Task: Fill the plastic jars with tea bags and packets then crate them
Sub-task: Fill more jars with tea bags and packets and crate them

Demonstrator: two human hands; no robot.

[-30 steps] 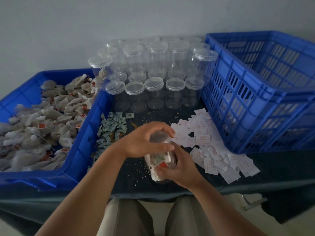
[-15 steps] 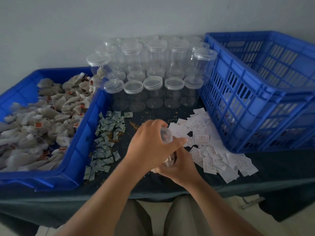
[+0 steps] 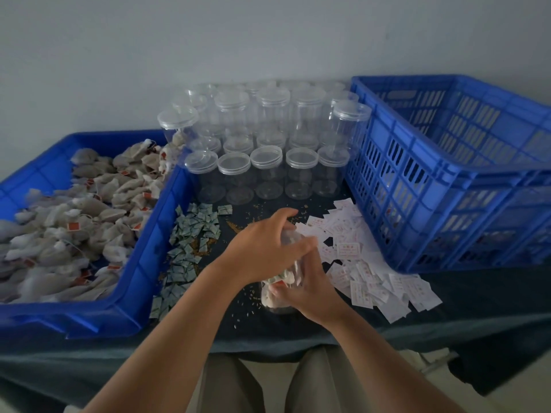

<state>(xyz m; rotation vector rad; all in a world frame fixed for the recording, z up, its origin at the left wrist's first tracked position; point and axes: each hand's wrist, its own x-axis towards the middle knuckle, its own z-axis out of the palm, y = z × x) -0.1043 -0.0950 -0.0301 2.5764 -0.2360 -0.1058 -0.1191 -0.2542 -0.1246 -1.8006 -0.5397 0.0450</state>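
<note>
A clear plastic jar [image 3: 275,293] packed with tea bags stands on the dark table near its front edge. My left hand [image 3: 262,248] grips the jar's lid from above, hiding most of it. My right hand [image 3: 310,287] holds the jar's body from the right. A blue tray [image 3: 140,263] on the left is heaped with tea bags [image 3: 74,222]. Small green packets [image 3: 190,236] lie beside the tray, and white packets [image 3: 366,263] spread to the right. A blue slatted crate [image 3: 447,186] stands at the right.
Several clear lidded jars [image 3: 265,162] stand in stacked rows at the back against the wall. Loose tea crumbs [image 3: 238,228] dot the dark table cloth. My knees show below the table's front edge.
My left hand has turned on the jar's lid, fingers swinging rightward over the top. The right hand keeps its hold on the jar's body. The jar stays in about the same place.
</note>
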